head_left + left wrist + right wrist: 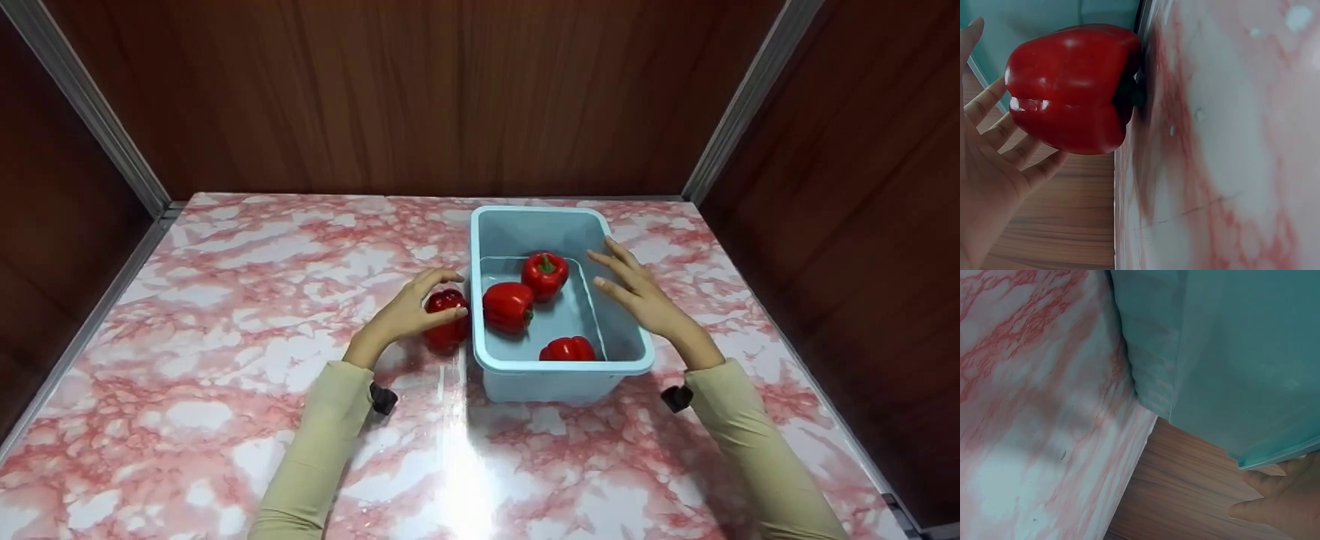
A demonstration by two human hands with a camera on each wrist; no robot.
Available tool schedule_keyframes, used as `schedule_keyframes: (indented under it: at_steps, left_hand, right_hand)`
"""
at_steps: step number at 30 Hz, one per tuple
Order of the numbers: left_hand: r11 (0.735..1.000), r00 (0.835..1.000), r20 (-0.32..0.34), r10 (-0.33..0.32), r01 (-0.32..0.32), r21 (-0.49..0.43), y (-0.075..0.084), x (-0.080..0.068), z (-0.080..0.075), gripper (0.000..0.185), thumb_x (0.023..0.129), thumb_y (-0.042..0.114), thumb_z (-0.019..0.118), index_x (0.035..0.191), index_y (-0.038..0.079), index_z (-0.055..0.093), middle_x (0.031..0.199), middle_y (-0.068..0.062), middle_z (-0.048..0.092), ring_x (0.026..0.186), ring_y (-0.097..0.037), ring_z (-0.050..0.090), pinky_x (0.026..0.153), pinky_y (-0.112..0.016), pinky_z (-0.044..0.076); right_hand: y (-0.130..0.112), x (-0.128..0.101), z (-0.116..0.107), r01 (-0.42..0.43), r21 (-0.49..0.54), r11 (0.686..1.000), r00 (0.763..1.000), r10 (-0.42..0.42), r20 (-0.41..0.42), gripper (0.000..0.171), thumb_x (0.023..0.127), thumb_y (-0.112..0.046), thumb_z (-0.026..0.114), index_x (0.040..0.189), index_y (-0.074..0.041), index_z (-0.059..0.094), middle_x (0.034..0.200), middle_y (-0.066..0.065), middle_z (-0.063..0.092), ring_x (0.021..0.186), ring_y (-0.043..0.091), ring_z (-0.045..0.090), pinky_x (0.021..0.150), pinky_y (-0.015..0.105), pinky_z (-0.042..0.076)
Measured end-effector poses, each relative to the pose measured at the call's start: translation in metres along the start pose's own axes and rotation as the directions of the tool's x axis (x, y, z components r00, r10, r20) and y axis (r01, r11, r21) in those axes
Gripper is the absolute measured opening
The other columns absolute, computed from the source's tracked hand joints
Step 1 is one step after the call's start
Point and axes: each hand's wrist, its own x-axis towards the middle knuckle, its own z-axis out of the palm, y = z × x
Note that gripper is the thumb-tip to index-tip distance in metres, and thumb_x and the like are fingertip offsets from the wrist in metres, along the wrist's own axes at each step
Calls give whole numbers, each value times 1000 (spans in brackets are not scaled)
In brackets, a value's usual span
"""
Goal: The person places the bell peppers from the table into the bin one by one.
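A: Where is the red pepper (448, 321)?
B: On the pink marbled worktop (225, 315), just beside the left wall of the light blue bin (559, 365). The left hand (409, 311) cups it, fingers (999, 132) curled loosely round its side.

A: And the right hand (637, 296)?
B: Fingers straight and spread, holding nothing, at the bin's right rim.

A: Inside the bin?
B: Three more red peppers (508, 306).
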Motion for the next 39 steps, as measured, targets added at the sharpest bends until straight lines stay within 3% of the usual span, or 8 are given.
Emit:
schedule_keyframes:
  at_steps: [11,19,25,35,39]
  left_hand:
    - [1000,1000,4,-30,30,-10,-2,-2,0,61,77,51,69,126,20,52,128,7,49,122,-11,42,105,-40,34]
    - [1000,1000,8,9,-9,-19,-5,-2,1,60,78,48,69,125,15,53,126,5,50,119,-12,45,104,-39,35]
    - [1000,999,27,-27,27,-10,-4,-2,0,56,77,53,67,123,25,52,125,7,50,115,-12,47,99,-37,40]
    - [999,998,40,-43,43,-13,-3,-3,1,62,77,53,68,125,17,52,124,6,51,116,-14,47,100,-39,39]
    - [999,998,47,-43,44,-16,-3,-4,1,61,77,52,69,125,18,52,124,5,51,115,-15,48,98,-37,41]
  right_hand:
    - [0,-1,0,16,-13,1000,1000,-16,3,47,96,-31,48,140,-16,41,155,8,10,142,32,5,104,64,-10]
    - [1,0,0,19,0,1000,1000,-19,1,46,96,-30,48,140,-18,42,155,9,9,142,32,4,104,65,-10]
    - [-2,0,-1,9,-13,1000,1000,-9,0,46,97,-28,48,140,-17,41,155,8,9,142,32,4,105,65,-9]
    - [-43,-11,-7,-3,19,1000,1000,2,13,45,97,-16,46,139,-2,38,153,22,9,140,42,3,103,65,-13]
    - [-20,-6,-3,13,0,1000,1000,-13,3,46,97,-21,48,140,-10,40,154,15,9,141,37,4,103,65,-12]
